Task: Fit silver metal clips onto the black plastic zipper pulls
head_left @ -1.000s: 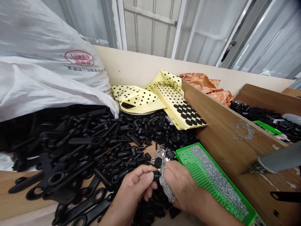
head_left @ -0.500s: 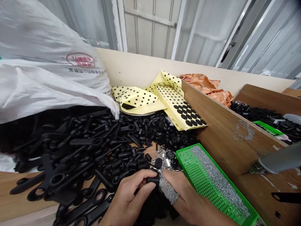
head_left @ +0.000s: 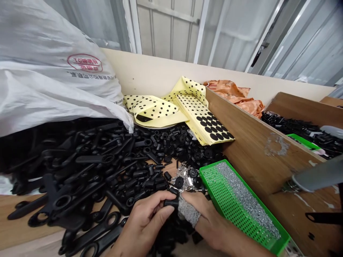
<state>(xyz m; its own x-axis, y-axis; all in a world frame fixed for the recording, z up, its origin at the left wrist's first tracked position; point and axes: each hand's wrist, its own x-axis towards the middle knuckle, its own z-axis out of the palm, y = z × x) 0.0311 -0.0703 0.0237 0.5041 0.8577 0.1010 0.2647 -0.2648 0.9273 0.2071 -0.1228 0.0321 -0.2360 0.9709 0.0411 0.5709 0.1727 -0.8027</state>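
Between thumb and fingers, my left hand pinches a small black plastic cylinder. My right hand is closed at the other end of the cylinder, with a grey wrap around a finger; its fingertips are partly hidden. Just beyond the hands lie small shiny metal pieces and black round knobs. A green perforated basket with many small silvery metal parts stands to the right of my right hand. Long black plastic handles with ring ends are heaped on the left.
A white woven sack leans at the left. Yellow sheets of black round stickers lie at the back. A wooden divider runs along the right, with a grey tool beside it. Behind it are orange bags.
The whole view has shifted slightly, with things appearing a little further left and up. Both hands keep their grip on the cylinder in nearly the same pose.
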